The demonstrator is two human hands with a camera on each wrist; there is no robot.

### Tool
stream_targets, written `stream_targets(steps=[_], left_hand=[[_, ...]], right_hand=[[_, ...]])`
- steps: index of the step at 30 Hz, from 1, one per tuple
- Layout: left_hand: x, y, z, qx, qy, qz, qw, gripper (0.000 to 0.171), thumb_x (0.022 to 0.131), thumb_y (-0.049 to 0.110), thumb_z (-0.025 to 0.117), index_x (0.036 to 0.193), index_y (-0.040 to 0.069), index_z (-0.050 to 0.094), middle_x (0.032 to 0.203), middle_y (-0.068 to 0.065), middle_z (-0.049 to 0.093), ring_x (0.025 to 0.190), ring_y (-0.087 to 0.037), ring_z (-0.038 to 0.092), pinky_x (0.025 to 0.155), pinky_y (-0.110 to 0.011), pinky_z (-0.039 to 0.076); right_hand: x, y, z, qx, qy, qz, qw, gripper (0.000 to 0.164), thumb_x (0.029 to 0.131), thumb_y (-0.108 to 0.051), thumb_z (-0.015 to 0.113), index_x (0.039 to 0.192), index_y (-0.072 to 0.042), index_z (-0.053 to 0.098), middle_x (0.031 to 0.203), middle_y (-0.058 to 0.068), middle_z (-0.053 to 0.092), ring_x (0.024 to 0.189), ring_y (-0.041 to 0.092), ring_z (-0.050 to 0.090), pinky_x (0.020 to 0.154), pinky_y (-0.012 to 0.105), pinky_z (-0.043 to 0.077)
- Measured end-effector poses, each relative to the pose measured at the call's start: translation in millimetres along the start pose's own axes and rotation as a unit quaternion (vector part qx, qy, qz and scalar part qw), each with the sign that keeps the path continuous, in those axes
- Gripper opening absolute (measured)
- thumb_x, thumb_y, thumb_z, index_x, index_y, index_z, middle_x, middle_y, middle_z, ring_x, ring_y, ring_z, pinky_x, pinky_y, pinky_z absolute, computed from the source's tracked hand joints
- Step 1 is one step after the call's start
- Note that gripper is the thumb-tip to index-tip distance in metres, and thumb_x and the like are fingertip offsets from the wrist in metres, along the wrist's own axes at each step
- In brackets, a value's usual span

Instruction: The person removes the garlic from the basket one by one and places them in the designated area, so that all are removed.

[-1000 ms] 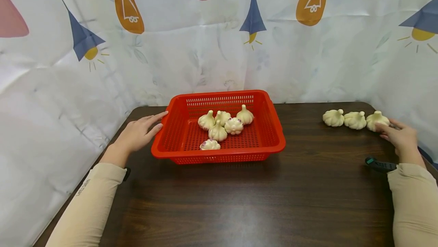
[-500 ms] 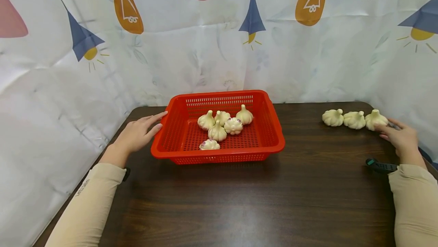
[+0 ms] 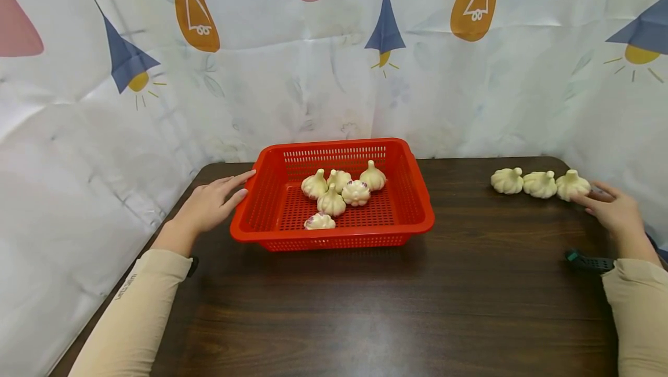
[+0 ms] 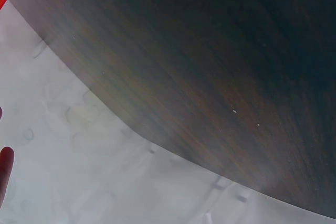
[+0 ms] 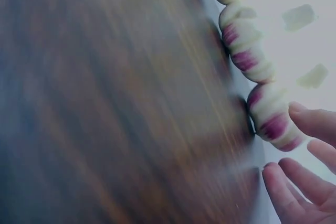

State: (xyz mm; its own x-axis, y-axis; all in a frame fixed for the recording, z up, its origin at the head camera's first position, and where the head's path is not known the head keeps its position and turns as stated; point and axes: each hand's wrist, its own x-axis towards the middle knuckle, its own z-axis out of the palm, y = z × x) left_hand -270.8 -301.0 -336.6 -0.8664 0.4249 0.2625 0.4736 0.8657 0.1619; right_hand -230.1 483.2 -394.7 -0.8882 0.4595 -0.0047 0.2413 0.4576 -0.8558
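Note:
My left hand (image 3: 206,206) touches the left rim of a red plastic basket (image 3: 344,238) with outstretched fingers. Several white garlic bulbs lie inside, among them a purple-marked garlic bulb (image 3: 356,192) and one garlic bulb (image 3: 319,221) near the front wall. At the far right, three garlic bulbs stand in a row on the table: a left bulb (image 3: 507,181), a middle bulb (image 3: 540,184) and a right bulb (image 3: 572,184). My right hand (image 3: 616,211) is beside the right bulb, its fingertips at the bulb's side. In the right wrist view its fingers (image 5: 302,182) are spread and loosely bent.
A dark wooden table (image 3: 376,307) carries everything. A printed white curtain (image 3: 313,87) hangs along the back and sides. A black wrist strap (image 3: 590,262) with a greenish end sticks out at the right wrist.
My right hand and forearm have shifted a little right and toward me, fingers loosening from the right bulb. That bulb sits slightly closer to the middle one. The left hand stays put.

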Motion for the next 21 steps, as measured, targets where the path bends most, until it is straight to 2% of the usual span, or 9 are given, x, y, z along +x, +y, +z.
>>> stream_targets(steps=[3,5,7,8,10,13,14,17,21], left_hand=[[0.1,0.1,-0.2,0.001,0.000,-0.001,1.0000,0.055,0.109,0.042,0.043,0.159,0.018,0.042,0.146,-0.026,0.053,0.127,-0.047,0.053,0.099,-0.067,0.044],[0.2,0.0,-0.3,0.001,0.000,-0.001,1.0000,0.055,0.109,0.042,0.043,0.159,0.018,0.042,0.146,-0.026,0.053,0.127,-0.047,0.053,0.099,-0.067,0.044],[0.3,0.2,-0.6,0.001,-0.001,0.000,1.0000,0.056,0.109,0.042,0.043,0.159,0.018,0.042,0.146,-0.026,0.053,0.127,-0.047,0.053,0.099,-0.067,0.044],[0.3,0.2,-0.8,0.001,-0.001,0.000,1.0000,0.056,0.109,0.042,0.043,0.159,0.018,0.042,0.146,-0.026,0.053,0.127,-0.047,0.053,0.099,-0.067,0.043],[0.4,0.2,-1.0,0.001,-0.003,0.001,1.0000,0.056,0.109,0.042,0.043,0.159,0.017,0.042,0.146,-0.026,0.053,0.128,-0.047,0.053,0.099,-0.067,0.043],[0.8,0.4,-1.2,0.002,-0.004,0.003,1.0000,0.056,0.109,0.042,0.042,0.159,0.017,0.041,0.146,-0.026,0.053,0.130,-0.047,0.052,0.100,-0.068,0.042],[0.9,0.4,-1.2,0.002,-0.004,0.003,1.0000,0.055,0.109,0.042,0.042,0.159,0.017,0.041,0.146,-0.026,0.053,0.130,-0.047,0.051,0.101,-0.068,0.042],[1.1,0.4,-1.0,0.001,-0.004,0.004,1.0000,0.055,0.109,0.042,0.042,0.159,0.017,0.041,0.146,-0.027,0.053,0.130,-0.047,0.051,0.101,-0.068,0.041],[0.6,-0.4,-0.1,0.000,-0.001,0.004,1.0000,0.055,0.109,0.042,0.043,0.158,0.017,0.042,0.146,-0.027,0.053,0.129,-0.047,0.052,0.100,-0.068,0.042]], right_hand=[[-4,0,-5,-0.023,0.004,-0.017,1.000,0.084,0.103,-0.034,0.059,0.160,0.006,0.013,0.156,0.039,0.022,0.061,-0.024,0.042,0.057,0.005,0.041],[-7,-3,-7,0.013,0.025,-0.018,0.999,0.076,0.103,-0.027,0.059,0.161,0.003,0.019,0.151,0.025,0.048,0.062,-0.022,0.045,0.058,0.005,0.042],[-8,-7,-8,0.086,0.056,-0.016,0.995,0.062,0.104,-0.017,0.057,0.159,-0.004,0.035,0.124,0.005,0.068,0.063,-0.019,0.049,0.059,0.005,0.044],[-9,-9,-8,0.138,0.076,-0.014,0.987,0.053,0.103,-0.012,0.057,0.155,-0.010,0.045,0.109,-0.006,0.069,0.063,-0.016,0.052,0.059,0.005,0.045],[-9,-14,-7,0.236,0.110,-0.019,0.965,0.038,0.102,-0.005,0.057,0.137,-0.019,0.062,0.087,-0.024,0.058,0.066,-0.011,0.059,0.060,0.005,0.048],[-9,-20,-8,0.326,0.135,-0.045,0.935,0.026,0.101,-0.001,0.058,0.108,-0.024,0.069,0.083,-0.018,0.065,0.066,-0.006,0.063,0.060,0.007,0.050],[-9,-23,-8,0.336,0.139,-0.049,0.930,0.025,0.100,-0.001,0.058,0.105,-0.023,0.070,0.085,-0.016,0.065,0.068,-0.005,0.063,0.060,0.007,0.050],[-14,-35,-7,0.350,0.144,-0.059,0.924,0.025,0.100,0.000,0.058,0.101,-0.022,0.071,0.090,-0.013,0.065,0.072,-0.003,0.063,0.062,0.007,0.050],[-27,-62,-3,0.342,0.149,-0.072,0.925,0.023,0.101,-0.002,0.059,0.100,-0.021,0.071,0.094,-0.011,0.066,0.078,-0.001,0.062,0.067,0.006,0.050]])
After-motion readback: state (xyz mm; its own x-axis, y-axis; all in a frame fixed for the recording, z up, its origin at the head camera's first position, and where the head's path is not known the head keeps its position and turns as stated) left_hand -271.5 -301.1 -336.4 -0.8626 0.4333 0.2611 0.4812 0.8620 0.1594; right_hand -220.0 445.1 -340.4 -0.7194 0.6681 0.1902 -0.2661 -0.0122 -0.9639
